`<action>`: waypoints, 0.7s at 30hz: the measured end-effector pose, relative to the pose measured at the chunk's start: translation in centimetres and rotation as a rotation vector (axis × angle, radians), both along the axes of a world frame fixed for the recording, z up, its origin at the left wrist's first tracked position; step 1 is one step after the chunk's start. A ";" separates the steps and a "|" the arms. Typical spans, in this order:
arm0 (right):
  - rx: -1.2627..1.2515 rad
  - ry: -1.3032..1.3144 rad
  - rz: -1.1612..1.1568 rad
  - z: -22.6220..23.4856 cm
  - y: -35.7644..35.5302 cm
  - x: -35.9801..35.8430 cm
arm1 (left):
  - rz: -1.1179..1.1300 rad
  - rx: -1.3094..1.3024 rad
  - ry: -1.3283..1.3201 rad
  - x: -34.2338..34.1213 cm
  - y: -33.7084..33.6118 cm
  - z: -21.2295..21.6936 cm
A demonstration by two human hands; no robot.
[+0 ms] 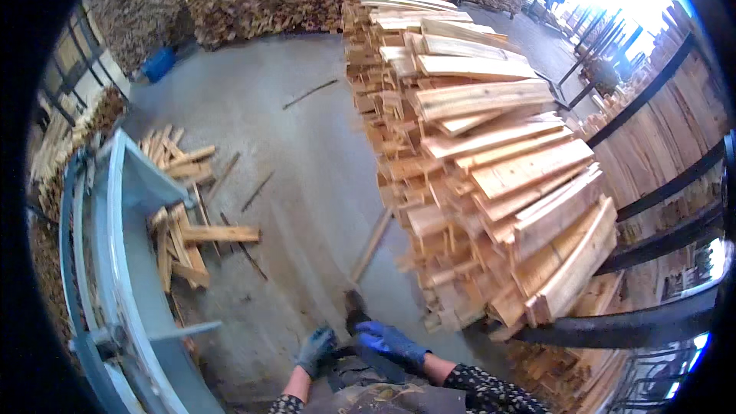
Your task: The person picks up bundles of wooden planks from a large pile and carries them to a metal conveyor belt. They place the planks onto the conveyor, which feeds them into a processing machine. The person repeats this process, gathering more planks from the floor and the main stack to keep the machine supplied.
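Gloved hands are held low before the body on a timber-strewn floor [268,138], with the left hand [315,349] and the right hand [391,342] set near each other at a dark apron [383,399] by the lower edge. Whether either grip is clenched or released cannot be told. A long stack of boards [506,170] is seen to the right; loose offcuts [221,233] are scattered beside a pale-blue metal frame [123,238] at left.
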State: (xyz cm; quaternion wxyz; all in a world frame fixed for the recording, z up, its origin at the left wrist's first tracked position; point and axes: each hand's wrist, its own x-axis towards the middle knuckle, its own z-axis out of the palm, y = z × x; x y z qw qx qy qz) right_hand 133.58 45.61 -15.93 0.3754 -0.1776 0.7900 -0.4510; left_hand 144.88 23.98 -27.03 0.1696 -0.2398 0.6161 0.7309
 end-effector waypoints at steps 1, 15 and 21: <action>0.022 -0.103 -0.024 1.5 -1.1 -2.0 | 0.076 0.012 -0.137 -1.8 -1.9 0.4; 0.015 0.035 0.176 -1.0 -17.4 -20.9 | -0.011 -0.273 -0.530 -5.2 -22.8 -8.6; -0.032 0.087 0.209 0.0 -25.1 -26.1 | 0.284 0.174 -0.478 -14.8 -31.1 -3.1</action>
